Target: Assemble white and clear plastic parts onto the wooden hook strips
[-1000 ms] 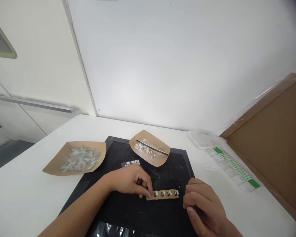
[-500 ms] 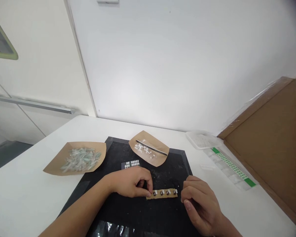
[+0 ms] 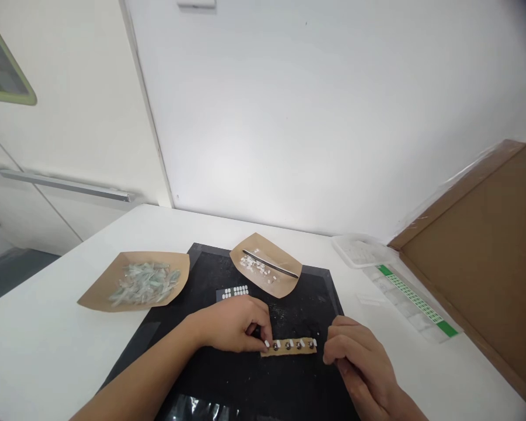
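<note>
A short tan cardboard strip [image 3: 281, 349] lies on a black mat [image 3: 245, 380], carrying a row of several shiny dark round pieces with small white oval tabs. My left hand [image 3: 234, 324] pinches the strip's left end between thumb and forefinger. A white oval bit [image 3: 267, 344] shows at those fingertips; whether it is held or stuck there is unclear. Just right of the strip, apart from it, is my right hand [image 3: 362, 359]. Its fingers are curled and pressed together, hiding whatever may be between them. Behind my left hand sits a dark card [image 3: 220, 294] with rows of white ovals.
Beyond the mat's middle, a brown paper tray [image 3: 284, 288] contains white bits and dark tweezers [image 3: 269, 263]. Another paper tray [image 3: 96, 289] at left holds clear and greenish slivers. At right are a clear plastic tray [image 3: 362, 248], a green-striped plastic sheet [image 3: 421, 301] and a cardboard box [image 3: 482, 263].
The white bit at my left fingertips has come into sight. My right hand's thumb has tucked closer under its fingers. The whole view has shifted slightly.
</note>
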Motion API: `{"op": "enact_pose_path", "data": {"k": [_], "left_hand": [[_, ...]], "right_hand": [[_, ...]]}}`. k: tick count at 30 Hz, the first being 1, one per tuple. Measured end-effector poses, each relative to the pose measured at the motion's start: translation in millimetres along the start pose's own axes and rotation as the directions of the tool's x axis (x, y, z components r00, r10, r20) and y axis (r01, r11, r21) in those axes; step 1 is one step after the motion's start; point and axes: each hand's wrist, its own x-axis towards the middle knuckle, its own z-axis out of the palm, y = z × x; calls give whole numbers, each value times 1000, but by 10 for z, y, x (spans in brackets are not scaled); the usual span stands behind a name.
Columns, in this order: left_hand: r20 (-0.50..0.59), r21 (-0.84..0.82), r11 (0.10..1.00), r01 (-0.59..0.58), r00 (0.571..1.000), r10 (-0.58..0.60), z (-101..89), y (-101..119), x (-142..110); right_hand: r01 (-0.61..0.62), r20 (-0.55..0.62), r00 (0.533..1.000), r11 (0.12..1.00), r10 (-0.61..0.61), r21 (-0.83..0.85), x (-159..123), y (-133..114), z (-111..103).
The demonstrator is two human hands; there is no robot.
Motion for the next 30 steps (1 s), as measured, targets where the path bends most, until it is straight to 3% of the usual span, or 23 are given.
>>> {"op": "enact_pose_path", "data": {"k": [11, 16, 19, 22, 25, 30], "left_hand": [[-101, -47, 999, -26, 995, 21, -35, 33, 12], [-249, -104, 994, -25, 969, -2, -28, 121, 37], [-349, -164, 986, -18, 936, -41, 47, 170, 64], [-424, -245, 969, -15, 901, -93, 163, 200, 93], [-451, -328, 944, -28, 883, -130, 273, 228, 115], [-467, -436, 899, -37, 863, -191, 382, 254, 131]], "right_hand": [[-7, -18, 1000, 998, 6, -58, 89, -22, 37], [-72, 33, 997, 996, 74, -55, 56, 8, 81], [-188, 27, 982, 982, 189, -17, 100, -37, 170], [-273, -63, 961, 961, 270, -49, 187, -113, 285], [-270, -114, 959, 958, 259, -93, 242, -162, 373], [-209, -67, 976, 978, 209, 4, 207, -152, 400]]}}
